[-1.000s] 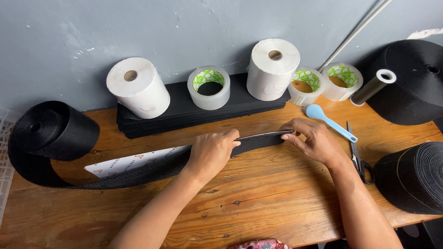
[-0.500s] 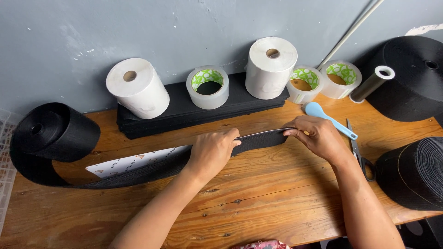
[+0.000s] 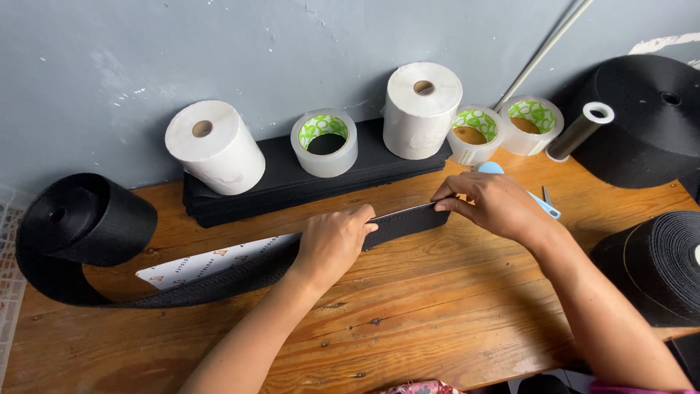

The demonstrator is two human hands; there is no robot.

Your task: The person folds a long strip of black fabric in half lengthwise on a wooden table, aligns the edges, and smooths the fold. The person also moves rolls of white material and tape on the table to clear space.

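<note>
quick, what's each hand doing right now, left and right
Left hand: closed, pressing the black strap down on the wooden table.
Right hand: fingertips pinching the strap's free end.

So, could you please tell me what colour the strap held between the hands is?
Black, seen best in the head view: the strap.

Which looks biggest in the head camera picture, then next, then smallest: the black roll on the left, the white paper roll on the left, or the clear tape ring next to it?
1. black roll, biggest
2. white paper roll
3. clear tape ring, smallest

All three sit about equally far away, so the order seems safe.
</note>
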